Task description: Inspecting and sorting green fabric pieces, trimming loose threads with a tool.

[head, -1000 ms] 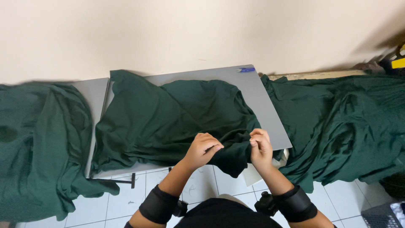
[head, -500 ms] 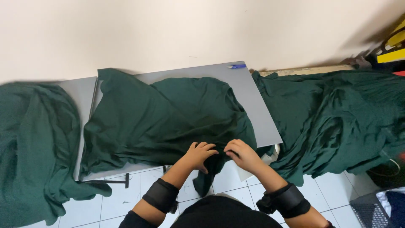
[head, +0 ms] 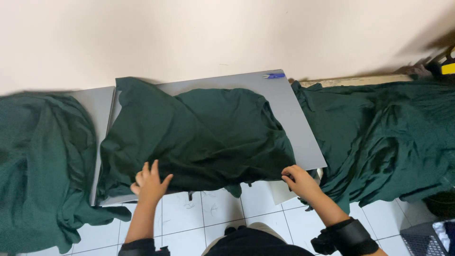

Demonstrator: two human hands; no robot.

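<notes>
Against a cream wall, a grey flat counter (head: 298, 114) carries a dark green cloth garment (head: 199, 137), spread for smoothing. Its near edge is pressed by the open left hand (head: 150, 182) and pinched by the right hand (head: 299, 182).

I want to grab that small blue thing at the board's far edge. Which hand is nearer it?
Right. The right hand grips cloth at the board's near right corner, below the blue thing; the left hand lies far across.

packages: none seen; labels: none seen; signs: none seen; screens: none seen
</notes>
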